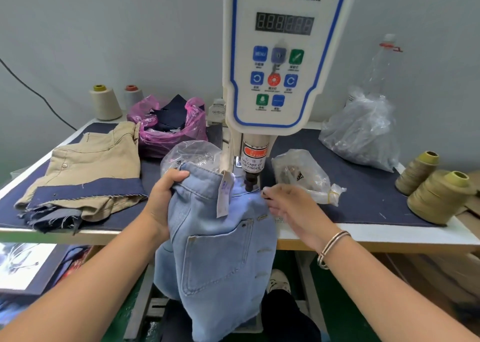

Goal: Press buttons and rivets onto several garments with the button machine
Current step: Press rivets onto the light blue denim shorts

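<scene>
Two hands steady a light-blue denim garment under the white servo button machine's black punch. Left hand has its grip pinching the bunched waistband; right hand, fingers spread, presses the cloth just right of the punch, and the rest hangs off the navy-covered tabletop.

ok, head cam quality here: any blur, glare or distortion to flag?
Head view: wide-angle bending, the white table edge bows and the forearms stretch at the corners; the right hand is slightly motion-smeared, the left hand sharper; soft even light, mild glare on the clear plastic bag; the white button machine's display digits are unreadable.
</scene>
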